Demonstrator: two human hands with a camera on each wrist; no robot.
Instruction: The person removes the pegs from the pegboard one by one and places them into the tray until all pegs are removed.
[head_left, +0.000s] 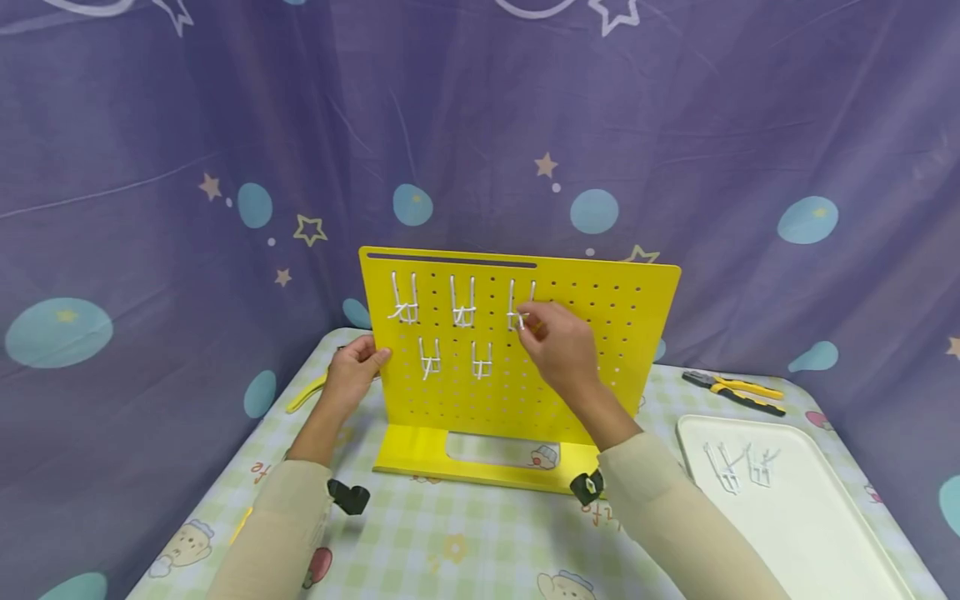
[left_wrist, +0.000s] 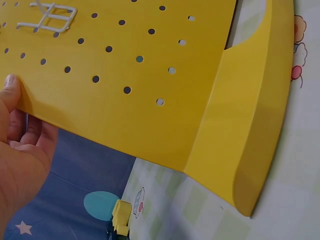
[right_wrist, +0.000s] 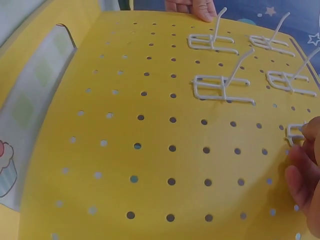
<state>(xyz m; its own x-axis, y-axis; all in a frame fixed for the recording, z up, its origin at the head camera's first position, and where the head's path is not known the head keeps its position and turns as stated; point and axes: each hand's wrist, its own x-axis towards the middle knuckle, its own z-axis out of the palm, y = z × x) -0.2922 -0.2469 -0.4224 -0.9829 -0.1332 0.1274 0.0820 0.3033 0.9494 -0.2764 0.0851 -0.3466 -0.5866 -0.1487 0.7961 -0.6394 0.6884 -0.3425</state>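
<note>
A yellow pegboard (head_left: 465, 404) stands upright on its base on the table. At its left edge my left hand (head_left: 352, 372) grips the board, thumb (left_wrist: 11, 92) on the front face and the other fingers behind. My right hand (head_left: 562, 346) pinches the lower part of a white wire pegboard hook (head_left: 512, 293) in the upper row; its fingers partly hide the hook. Two more hooks hang to the left in that row, one by the corner (head_left: 394, 292) and one beside it (head_left: 453, 296). Below them hang a left hook (head_left: 422, 350) and a right hook (head_left: 474, 357).
A white tray (head_left: 810, 533) at the right holds loose wire hooks (head_left: 723, 468). Behind it lie pliers (head_left: 738, 393) with yellow and black handles. Left of the board is a yellow-handled tool (head_left: 306, 393), partly hidden. A purple curtain (head_left: 480, 108) hangs close behind the table.
</note>
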